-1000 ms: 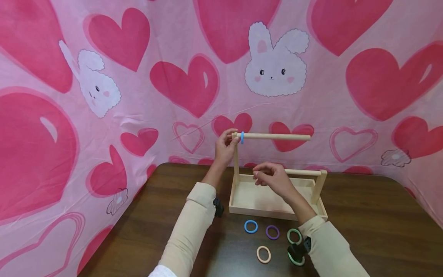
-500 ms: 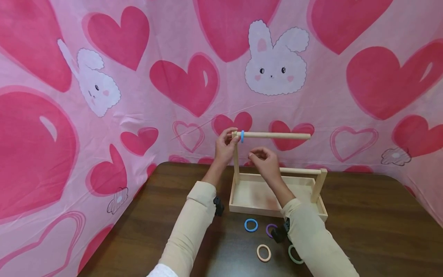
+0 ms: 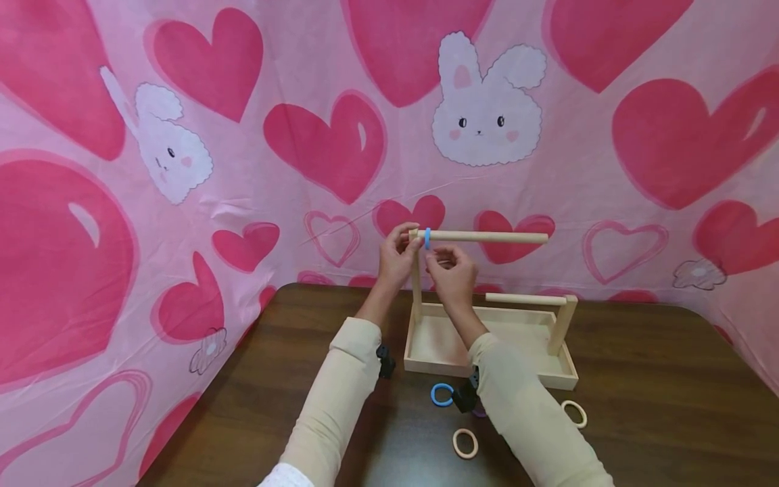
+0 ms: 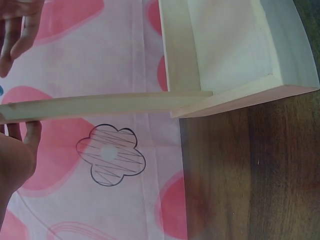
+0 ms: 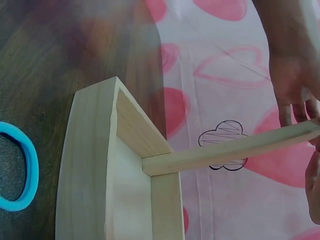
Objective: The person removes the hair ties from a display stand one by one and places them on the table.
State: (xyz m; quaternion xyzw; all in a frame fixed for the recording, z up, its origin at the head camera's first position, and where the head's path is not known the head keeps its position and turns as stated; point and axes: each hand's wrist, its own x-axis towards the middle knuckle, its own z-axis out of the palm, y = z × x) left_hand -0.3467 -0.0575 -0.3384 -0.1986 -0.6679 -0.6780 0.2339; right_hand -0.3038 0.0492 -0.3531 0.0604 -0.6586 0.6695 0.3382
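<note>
A pale wooden stand has a tray base (image 3: 438, 365), a tall left post (image 3: 416, 287) and an upper rod (image 3: 487, 237). My left hand (image 3: 395, 257) grips the top of that post, thumb on the near side; the left wrist view has its fingers around the post (image 4: 100, 106). Around the upper rod, close beside the post, hangs a blue ring (image 3: 428, 238). Just beneath this ring is my right hand (image 3: 453, 274), fingers loosely bent and fingertips near the ring's lower edge. Nothing shows between its fingers.
On the brown table (image 3: 292, 379) lie another blue ring (image 3: 441, 394), a peach ring (image 3: 465, 444) and a cream ring (image 3: 574, 414). A purple ring (image 3: 480, 411) is mostly hidden by the right sleeve. A lower rod (image 3: 526, 299) extends left from the short right post (image 3: 562, 325).
My right hand has moved left and up, from over the tray to just below the ring on the rod. Its sleeve now covers the green rings and reveals a cream one. The left hand stays put.
</note>
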